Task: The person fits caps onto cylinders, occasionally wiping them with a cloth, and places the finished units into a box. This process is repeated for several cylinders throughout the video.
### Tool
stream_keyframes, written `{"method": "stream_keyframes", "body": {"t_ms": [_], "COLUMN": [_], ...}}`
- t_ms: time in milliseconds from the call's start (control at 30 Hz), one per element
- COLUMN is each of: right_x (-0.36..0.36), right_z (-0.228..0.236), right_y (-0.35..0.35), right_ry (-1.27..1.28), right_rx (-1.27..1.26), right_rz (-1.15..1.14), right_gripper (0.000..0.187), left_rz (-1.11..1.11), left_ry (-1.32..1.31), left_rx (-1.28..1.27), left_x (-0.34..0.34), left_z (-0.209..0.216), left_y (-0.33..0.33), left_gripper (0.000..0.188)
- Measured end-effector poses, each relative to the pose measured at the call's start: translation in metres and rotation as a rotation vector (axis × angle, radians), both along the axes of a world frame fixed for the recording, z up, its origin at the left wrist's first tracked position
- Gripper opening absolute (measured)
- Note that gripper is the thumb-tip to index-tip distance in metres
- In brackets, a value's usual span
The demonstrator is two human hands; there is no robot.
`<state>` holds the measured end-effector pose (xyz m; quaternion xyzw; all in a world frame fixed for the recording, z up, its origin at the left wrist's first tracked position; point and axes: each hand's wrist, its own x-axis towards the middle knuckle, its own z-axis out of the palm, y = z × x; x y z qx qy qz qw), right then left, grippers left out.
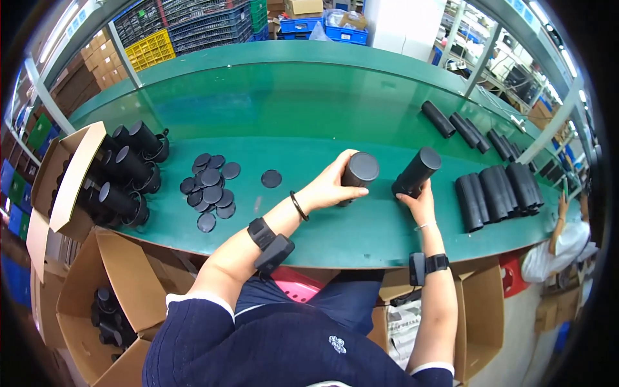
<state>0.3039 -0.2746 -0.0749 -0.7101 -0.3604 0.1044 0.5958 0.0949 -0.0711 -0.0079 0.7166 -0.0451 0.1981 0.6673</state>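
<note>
Leftmost, past a row of stacked crates (209,29) at the upper left, a cardboard carton (76,177) sits beside a cluster of black cups (132,166); a second open box (132,271) fills the lower left. Next comes a heap of black discs (211,187), then a lone disc (271,178) near the person's forearm. At centre, the left hand (332,187) is curled closed around a black cylinder (361,168); just right of it, the right hand (420,203) grips the lower part of a tilted black tube (420,168). Close by on the right lie grouped tubes (490,197), with loose ones (438,120) farther up. All this rests on a glossy green bench (309,226), a red stool (513,276) and another person (558,248) beyond its right end. A pale label (344,36) on a blue crate, top centre, is too small to read; the shirt carries a white emblem (337,344).
</note>
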Motion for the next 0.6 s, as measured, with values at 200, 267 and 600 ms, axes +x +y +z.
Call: {"method": "stream_keyframes", "body": {"t_ms": [200, 267, 600], "right_x": [0.01, 0.0, -0.146], "right_z": [-0.015, -0.01, 0.08], "right_y": [-0.013, -0.021, 0.001], "right_ry": [-0.036, 0.043, 0.332], "right_rx": [0.033, 0.067, 0.319], "right_rz": [0.117, -0.034, 0.244], "right_gripper": [0.078, 0.067, 0.028], "left_rz": [0.169, 0.151, 0.21], "left_ry": [-0.122, -0.066, -0.131], "left_rx": [0.49, 0.456, 0.637], "left_x": [-0.011, -0.015, -0.029], "left_z": [0.005, 0.01, 0.01], "left_y": [-0.03, -0.036, -0.052], "left_gripper": [0.068, 0.067, 0.065]}}
